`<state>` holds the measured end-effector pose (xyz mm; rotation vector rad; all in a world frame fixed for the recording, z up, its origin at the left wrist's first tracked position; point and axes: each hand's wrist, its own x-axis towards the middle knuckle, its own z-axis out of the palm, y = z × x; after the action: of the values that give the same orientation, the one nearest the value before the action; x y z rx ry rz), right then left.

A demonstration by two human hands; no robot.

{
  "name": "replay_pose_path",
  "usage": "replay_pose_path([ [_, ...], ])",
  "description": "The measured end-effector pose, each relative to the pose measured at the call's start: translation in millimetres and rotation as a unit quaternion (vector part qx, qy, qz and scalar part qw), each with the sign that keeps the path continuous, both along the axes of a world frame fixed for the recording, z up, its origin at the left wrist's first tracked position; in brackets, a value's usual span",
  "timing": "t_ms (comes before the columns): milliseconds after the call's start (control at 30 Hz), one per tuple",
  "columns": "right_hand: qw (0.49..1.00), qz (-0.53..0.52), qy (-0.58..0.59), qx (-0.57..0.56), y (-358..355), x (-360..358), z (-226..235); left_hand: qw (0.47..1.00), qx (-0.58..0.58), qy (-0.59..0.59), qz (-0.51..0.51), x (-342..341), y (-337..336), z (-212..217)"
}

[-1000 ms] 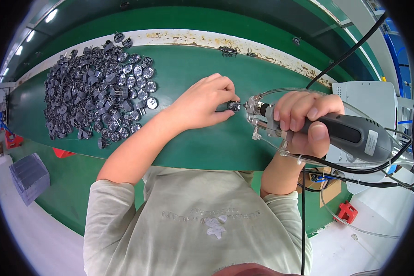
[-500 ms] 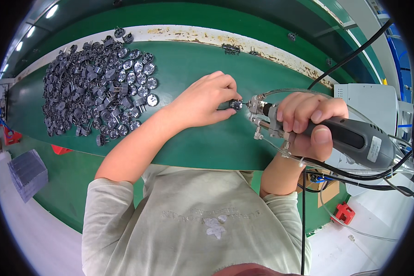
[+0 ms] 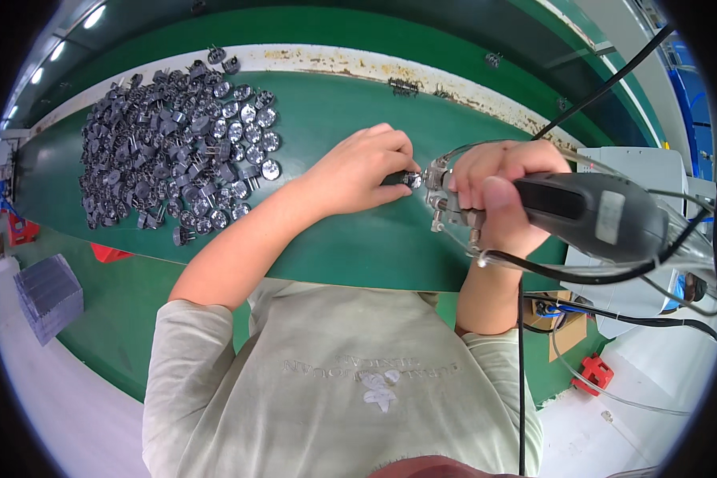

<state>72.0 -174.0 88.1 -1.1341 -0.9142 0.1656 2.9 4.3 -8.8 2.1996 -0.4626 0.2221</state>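
Between the thumb and fingers of my left hand (image 3: 368, 169) is a small round black part (image 3: 412, 180), its shiny silvery face turned right. My right hand (image 3: 502, 191) is wrapped round a dark grey powered screwdriver (image 3: 601, 209) with a metal nose and thin clear tubes. The nose (image 3: 436, 179) points left and comes right up to the part; whether its tip touches cannot be made out. Left of my arm, a big heap of similar round black parts (image 3: 163, 151) with thin pins lies on the green tabletop (image 3: 334, 247).
A worn white ledge (image 3: 311, 60) runs along the back, with a small dark cluster of pins (image 3: 404, 86) on it. Black cables and tubes trail from the screwdriver. At the right stands a pale grey box-shaped machine (image 3: 637, 163). Red plastic pieces (image 3: 593, 374) sit on the floor.
The screwdriver has moved left and tilted, bringing its nose close against the part. My left hand has stayed nearly in place, still pinching the part.
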Motion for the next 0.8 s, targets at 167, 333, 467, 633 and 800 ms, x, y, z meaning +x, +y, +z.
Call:
replay_pose_path([
  [167,0.998,0.023,0.026,0.05,-9,0,7,1.0,-0.003,0.014,-0.007,1,-1,0],
  [333,0.991,0.073,-0.012,0.108,-35,6,26,1.0,-0.025,0.008,0.014,-2,-2,0],
  [467,0.995,0.054,0.007,0.082,-26,1,16,1.0,-0.012,0.018,-0.007,-1,1,2],
  [633,0.997,0.057,0.009,0.051,-23,4,11,1.0,-0.014,0.016,-0.006,-2,2,2],
  [800,0.996,0.039,0.044,0.072,-17,-1,6,1.0,-0.015,0.013,-0.01,-1,2,1],
])
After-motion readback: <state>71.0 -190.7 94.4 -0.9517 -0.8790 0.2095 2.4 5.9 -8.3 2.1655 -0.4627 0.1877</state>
